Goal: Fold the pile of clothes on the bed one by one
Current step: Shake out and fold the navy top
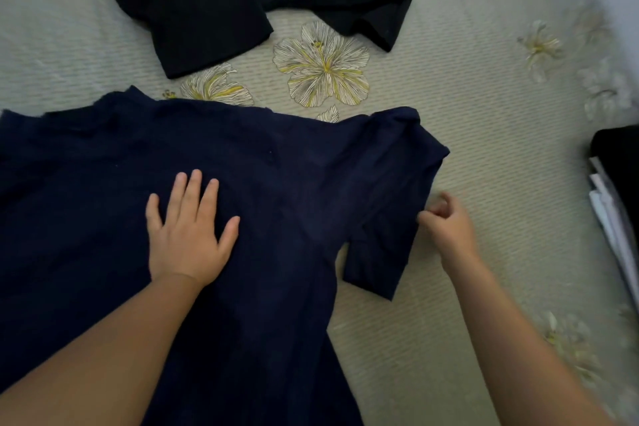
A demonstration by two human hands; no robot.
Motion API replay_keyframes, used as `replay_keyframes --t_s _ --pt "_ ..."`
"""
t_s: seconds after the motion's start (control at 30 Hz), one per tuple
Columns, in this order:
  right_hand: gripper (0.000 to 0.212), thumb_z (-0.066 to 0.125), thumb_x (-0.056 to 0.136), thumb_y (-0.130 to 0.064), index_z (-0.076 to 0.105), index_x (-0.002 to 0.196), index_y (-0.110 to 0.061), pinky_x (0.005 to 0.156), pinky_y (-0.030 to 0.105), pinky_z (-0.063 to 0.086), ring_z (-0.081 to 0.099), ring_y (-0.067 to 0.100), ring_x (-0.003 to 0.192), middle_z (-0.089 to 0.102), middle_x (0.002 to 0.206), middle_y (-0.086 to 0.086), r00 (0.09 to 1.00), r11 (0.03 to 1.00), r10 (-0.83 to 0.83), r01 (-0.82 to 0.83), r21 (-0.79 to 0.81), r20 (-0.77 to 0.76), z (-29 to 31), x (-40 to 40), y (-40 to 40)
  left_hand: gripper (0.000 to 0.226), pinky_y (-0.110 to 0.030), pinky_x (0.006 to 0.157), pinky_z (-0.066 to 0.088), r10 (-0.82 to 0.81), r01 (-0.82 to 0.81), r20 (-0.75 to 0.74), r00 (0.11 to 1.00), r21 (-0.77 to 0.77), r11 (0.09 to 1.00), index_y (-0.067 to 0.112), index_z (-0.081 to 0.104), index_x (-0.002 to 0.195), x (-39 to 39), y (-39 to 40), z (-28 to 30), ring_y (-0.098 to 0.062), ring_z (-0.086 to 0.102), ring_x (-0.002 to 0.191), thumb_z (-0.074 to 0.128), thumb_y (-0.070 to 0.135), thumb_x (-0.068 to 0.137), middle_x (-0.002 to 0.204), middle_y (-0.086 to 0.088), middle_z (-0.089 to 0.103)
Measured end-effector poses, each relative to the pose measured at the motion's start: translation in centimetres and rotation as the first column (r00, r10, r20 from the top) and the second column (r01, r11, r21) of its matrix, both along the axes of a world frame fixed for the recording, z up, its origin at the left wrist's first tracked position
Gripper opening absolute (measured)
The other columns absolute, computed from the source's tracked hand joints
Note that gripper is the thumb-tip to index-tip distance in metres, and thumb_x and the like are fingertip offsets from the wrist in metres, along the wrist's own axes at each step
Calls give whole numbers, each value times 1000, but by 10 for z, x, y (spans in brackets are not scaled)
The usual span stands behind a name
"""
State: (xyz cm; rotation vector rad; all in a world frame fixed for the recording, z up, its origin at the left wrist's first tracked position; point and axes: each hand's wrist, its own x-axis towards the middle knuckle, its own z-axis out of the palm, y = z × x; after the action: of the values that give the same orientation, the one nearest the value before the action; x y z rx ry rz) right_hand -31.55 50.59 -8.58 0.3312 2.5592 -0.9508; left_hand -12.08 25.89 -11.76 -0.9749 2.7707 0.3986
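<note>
The navy shirt [269, 218] lies spread over the bed's [484, 149] near left part. The left hand [188, 235] presses flat on it, fingers straight. The right hand [446, 221] pinches the sleeve's edge with curled fingers. A black garment [224, 0] lies at the far edge, and stacked items [619, 204] at the right edge.

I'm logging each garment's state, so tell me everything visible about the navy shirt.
The navy shirt is a dark blue, soft knit top spread flat on the floral bedspread, not yet folded. Its short sleeve lies angled out to the right. The left hand presses flat on its middle; the right hand, fingers curled, pinches the sleeve's edge.
</note>
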Motion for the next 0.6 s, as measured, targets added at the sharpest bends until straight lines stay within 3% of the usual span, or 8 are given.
replay_keyframes --t_s 0.07,0.17,0.23,0.33,0.4,0.47,0.53,0.6 --pt "53 72 75 -15 49 120 -1 72 29 38 52 17 83 53 86 0 1000 997 15 -16 70 13 -6 6 -6 62 -40 110 -9 1 -1 7 1000 -3 1000 15 21 145 -1 1 1 -19 2 142 36 43 92 154 -6 12" --pt "24 67 78 -9 59 95 7 68 32 41 57 25 78 58 78 10 996 988 64 -71 138 55 0 -7 -20 61 -40 110 -8 10 -9 6 1000 -11 1000 15 22 144 -1 2 2 -19 2 142 37 42 92 154 -6 12" --pt "16 59 82 -8 60 91 5 69 31 36 58 32 86 61 83 18 989 972 88 -59 226 -119 15 -25 -22 61 -41 110 -8 15 -15 18 1000 -15 1000 15 22 144 -3 3 3 -19 2 142 36 42 92 154 -6 12" --pt "14 50 85 -4 56 97 2 73 31 31 56 36 88 57 83 22 846 983 -8 105 152 -533 51 -54 -10 62 -41 111 -8 12 -11 37 999 -18 1000 15 19 145 -4 3 5 -19 -1 142 34 43 92 155 -5 10" --pt "17 44 83 2 52 96 -5 75 30 31 55 36 90 50 83 17 802 980 -109 184 70 -587 63 -68 2 62 -41 111 -8 2 -1 44 999 -24 1000 15 18 145 -4 3 6 -19 -2 142 33 43 93 155 -6 9" --pt "22 43 84 3 51 102 -6 80 27 33 53 34 100 55 98 22 889 972 -133 203 116 -438 60 -69 16 62 -40 112 -7 -7 9 52 999 -32 999 14 17 145 -5 3 7 -20 -1 142 33 42 93 155 -7 9" --pt "31 47 85 1 50 116 1 91 33 37 50 37 112 54 119 26 983 947 -96 139 289 -157 45 -59 33 62 -40 112 -6 -14 16 65 998 -33 999 13 16 146 -5 3 9 -22 -1 142 33 41 94 155 -9 8" --pt "38 48 88 -6 46 124 7 96 38 37 46 40 119 49 128 27 991 900 -115 74 430 70 35 -46 50 62 -41 112 -5 -31 36 116 993 -41 999 11 12 146 -6 6 15 -23 -2 142 29 41 95 155 -11 5"
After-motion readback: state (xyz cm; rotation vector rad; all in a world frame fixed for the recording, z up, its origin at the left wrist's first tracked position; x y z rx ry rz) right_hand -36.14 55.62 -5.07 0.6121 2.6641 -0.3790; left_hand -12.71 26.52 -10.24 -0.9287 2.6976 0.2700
